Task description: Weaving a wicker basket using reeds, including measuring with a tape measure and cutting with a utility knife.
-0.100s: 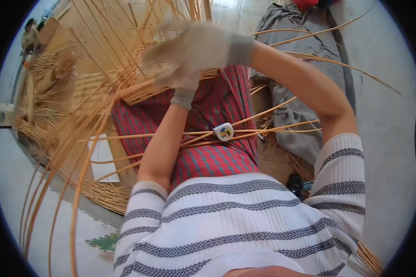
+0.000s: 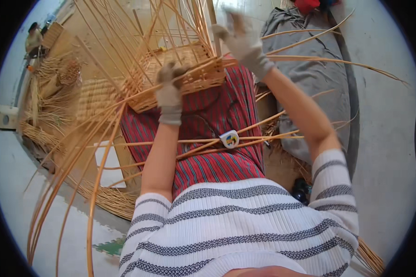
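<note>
A partly woven cane basket [image 2: 198, 73] with upright stakes sits at the far end of the striped red cloth [image 2: 222, 106] over my lap. My gloved left hand [image 2: 169, 92] has its fingers closed on canes along the basket's near edge. Higher up, my gloved right hand [image 2: 245, 51] is raised at the basket's right corner beside the stakes, its fingers smeared by motion. A white tape measure [image 2: 229, 138] lies on loose canes [image 2: 200, 150] crossing my lap.
Cane bundles [image 2: 51, 101] and a woven piece [image 2: 97, 97] lie left, near a white sheet [image 2: 108, 166]. Grey fabric [image 2: 309, 115] and a red object [image 2: 307, 4] are at right; long canes [image 2: 85, 175] stick out to both sides. A dark object [image 2: 300, 191] lies beside my right side.
My right hand has moved right and upward, away from my left hand, uncovering more of the basket. My left hand has shifted slightly left and down.
</note>
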Demonstrator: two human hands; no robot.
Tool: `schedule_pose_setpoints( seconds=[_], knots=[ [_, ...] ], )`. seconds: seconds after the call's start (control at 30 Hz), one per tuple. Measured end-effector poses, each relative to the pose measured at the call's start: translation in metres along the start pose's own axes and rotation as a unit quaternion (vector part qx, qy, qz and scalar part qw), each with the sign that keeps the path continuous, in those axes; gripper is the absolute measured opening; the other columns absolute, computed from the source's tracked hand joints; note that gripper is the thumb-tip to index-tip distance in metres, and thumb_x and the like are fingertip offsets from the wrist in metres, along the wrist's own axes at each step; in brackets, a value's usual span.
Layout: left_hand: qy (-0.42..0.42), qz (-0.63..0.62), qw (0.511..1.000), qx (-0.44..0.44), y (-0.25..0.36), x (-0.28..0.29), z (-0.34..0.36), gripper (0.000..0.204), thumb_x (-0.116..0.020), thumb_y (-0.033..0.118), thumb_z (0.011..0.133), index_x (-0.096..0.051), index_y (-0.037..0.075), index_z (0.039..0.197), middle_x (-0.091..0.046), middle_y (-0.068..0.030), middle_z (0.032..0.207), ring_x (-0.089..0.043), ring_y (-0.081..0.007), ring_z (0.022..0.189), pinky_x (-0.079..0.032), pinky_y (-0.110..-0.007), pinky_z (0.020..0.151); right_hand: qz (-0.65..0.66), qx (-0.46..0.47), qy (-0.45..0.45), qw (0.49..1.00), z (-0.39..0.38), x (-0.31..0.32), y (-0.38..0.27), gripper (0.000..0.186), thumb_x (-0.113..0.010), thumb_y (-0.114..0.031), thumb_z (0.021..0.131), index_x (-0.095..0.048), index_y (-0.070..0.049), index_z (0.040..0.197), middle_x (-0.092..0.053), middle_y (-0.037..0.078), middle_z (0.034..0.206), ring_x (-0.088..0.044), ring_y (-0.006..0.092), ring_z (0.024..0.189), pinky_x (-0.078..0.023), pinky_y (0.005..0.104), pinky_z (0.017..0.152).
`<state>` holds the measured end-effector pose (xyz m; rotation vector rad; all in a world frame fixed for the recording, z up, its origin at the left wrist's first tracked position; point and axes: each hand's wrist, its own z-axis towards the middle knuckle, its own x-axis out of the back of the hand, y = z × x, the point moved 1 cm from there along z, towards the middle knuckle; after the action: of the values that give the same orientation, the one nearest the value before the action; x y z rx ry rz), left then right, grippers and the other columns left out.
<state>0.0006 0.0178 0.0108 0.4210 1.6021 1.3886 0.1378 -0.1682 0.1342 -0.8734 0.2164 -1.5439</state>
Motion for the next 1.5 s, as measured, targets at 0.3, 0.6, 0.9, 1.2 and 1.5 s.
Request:
schedule_pose_setpoints(
  seconds=[0.3, 0.6, 0.9, 1.2, 1.5],
  knots=[
    [-0.054, 0.151, 0.987, 0.001, 0.059, -0.024, 0.051, 0.038, -0.065, 0.042, 0.096, -0.067, 0.005, 0.101, -0.07, -0.007, 0.077, -0.056, -0.0104, 0.049, -0.04, -0.021, 0.039, -0.242, -0.305, -0.182, 0.903, -0.037, -0.027, 0.011, 0.066, -0.084, -0.055, 0.067, -0.065, -0.001, 0.099, -0.065, 0.02, 0.102, -0.064, 0.0355, 0.1, -0.052, 0.041, 0.087],
    [-0.303, 0.506, 0.79, -0.168, 0.021, -0.177, 0.125, 0.049, -0.061, 0.023, 0.097, -0.045, 0.0, 0.137, -0.062, -0.0147, 0.111, -0.063, -0.0245, 0.104, -0.052, -0.035, 0.086, -0.268, -0.337, -0.086, 0.899, -0.037, -0.04, 0.032, 0.038, -0.067, -0.037, 0.085, -0.066, -0.009, 0.111, -0.069, 0.016, 0.105, -0.065, 0.0344, 0.101, -0.052, 0.0438, 0.088],
    [-0.014, 0.238, 0.966, 0.1, 0.079, 0.061, -0.062, 0.015, -0.065, 0.009, 0.096, -0.067, 0.002, 0.109, -0.068, -0.0064, 0.089, -0.065, -0.0152, 0.081, -0.057, -0.031, 0.074, -0.324, -0.301, 0.01, 0.897, -0.044, -0.023, -0.01, 0.059, -0.075, -0.036, 0.08, -0.059, -0.014, 0.132, -0.069, 0.016, 0.099, -0.067, 0.0349, 0.091, -0.053, 0.0435, 0.081],
    [0.215, 0.231, 0.944, -0.102, 0.132, 0.155, -0.072, 0.022, -0.075, 0.015, 0.089, -0.065, -0.001, 0.102, -0.066, -0.009, 0.09, -0.063, -0.0146, 0.083, -0.053, -0.026, 0.072, 0.222, 0.031, -0.294, 0.929, -0.135, -0.142, -0.163, 0.035, -0.074, -0.019, 0.081, -0.068, -0.012, 0.115, -0.068, 0.009, 0.107, -0.064, 0.0309, 0.1, -0.052, 0.0411, 0.089],
    [0.039, 0.008, 0.999, 0.035, 0.157, 0.129, -0.104, 0.052, -0.07, 0.006, 0.089, -0.051, 0.002, 0.137, -0.063, -0.0137, 0.121, -0.063, -0.0258, 0.111, -0.048, -0.038, 0.103, 0.201, 0.262, -0.515, 0.791, -0.13, -0.16, -0.254, 0.046, -0.054, -0.058, 0.089, -0.072, -0.019, 0.106, -0.071, 0.009, 0.082, -0.07, 0.0333, 0.084, -0.054, 0.0463, 0.078]
  ],
)
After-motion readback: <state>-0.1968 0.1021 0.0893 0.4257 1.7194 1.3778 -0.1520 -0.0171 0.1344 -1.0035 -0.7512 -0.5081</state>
